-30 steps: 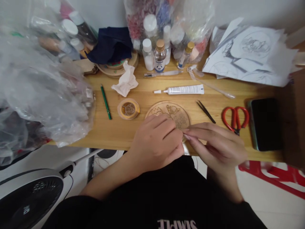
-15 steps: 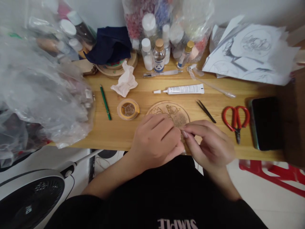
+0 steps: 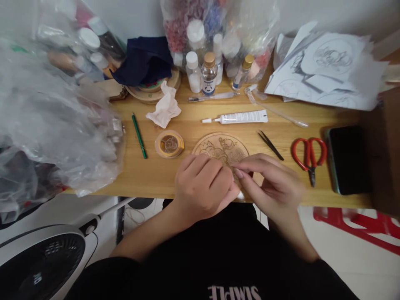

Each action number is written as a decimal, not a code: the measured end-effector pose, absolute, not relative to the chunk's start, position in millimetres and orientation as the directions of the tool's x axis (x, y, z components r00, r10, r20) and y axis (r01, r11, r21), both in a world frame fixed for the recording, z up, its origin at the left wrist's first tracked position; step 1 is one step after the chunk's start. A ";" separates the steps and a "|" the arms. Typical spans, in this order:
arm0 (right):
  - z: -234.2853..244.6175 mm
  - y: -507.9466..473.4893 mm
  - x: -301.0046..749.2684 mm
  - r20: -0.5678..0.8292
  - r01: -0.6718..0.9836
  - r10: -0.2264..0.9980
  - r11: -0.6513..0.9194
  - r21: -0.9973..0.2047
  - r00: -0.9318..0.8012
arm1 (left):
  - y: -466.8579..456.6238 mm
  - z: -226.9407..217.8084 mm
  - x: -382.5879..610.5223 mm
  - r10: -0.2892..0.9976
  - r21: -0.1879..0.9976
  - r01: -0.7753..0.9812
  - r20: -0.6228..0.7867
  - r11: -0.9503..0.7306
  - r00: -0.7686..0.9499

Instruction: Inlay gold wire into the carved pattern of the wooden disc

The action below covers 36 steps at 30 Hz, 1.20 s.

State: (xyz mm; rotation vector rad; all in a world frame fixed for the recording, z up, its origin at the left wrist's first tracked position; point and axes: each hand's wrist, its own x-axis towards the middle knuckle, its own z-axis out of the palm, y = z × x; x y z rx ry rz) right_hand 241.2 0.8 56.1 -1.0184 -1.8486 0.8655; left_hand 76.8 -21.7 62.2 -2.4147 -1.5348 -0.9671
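A round wooden disc (image 3: 203, 146) with line drawings and gold wire outlines lies at the table's front edge, partly covered by my hands. Over its near left part my left hand (image 3: 204, 185) is closed, knuckles up; whatever its fingers hold is hidden. My right hand (image 3: 270, 181) pinches with thumb and forefinger close beside the left fingers, above the disc. What sits in that pinch is too small to make out. Left of the disc is a spool of gold wire (image 3: 169, 144). Black tweezers (image 3: 270, 145) and red-handled pliers (image 3: 310, 158) lie to the right.
A white glue tube (image 3: 242, 117), a pen (image 3: 214, 97) and small bottles (image 3: 209, 74) are behind the disc. A green pencil (image 3: 138, 136), crumpled tissue (image 3: 164, 106) and plastic bags (image 3: 62, 116) lie left. Paper sketches (image 3: 328, 68) and a phone (image 3: 348, 160) are right.
My right hand has shifted slightly left and up, its fingertips closer to my left hand. The left hand stays closed in nearly the same place.
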 end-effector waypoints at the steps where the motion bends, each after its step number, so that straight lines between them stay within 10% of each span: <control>1: 56.2 2.1 241.2 0.347 0.319 0.871 0.458 -0.830 -0.347 | -21.9 61.8 76.5 0.770 0.225 0.850 0.573 -0.476 0.280; 17: 31.6 62.1 234.0 0.412 0.333 0.628 0.737 -0.589 -0.660 | -53.6 24.7 33.1 0.881 0.445 0.794 0.415 -0.414 0.227; 28: 26.7 150.0 175.1 0.206 0.191 0.263 0.930 -0.313 -0.942 | -63.4 0.6 20.4 0.871 0.431 0.849 0.486 -0.305 0.066; 36: 22.8 147.5 171.8 0.147 0.215 0.262 0.937 -0.276 -0.954 | -60.3 2.1 19.7 0.869 0.439 0.841 0.490 -0.316 0.070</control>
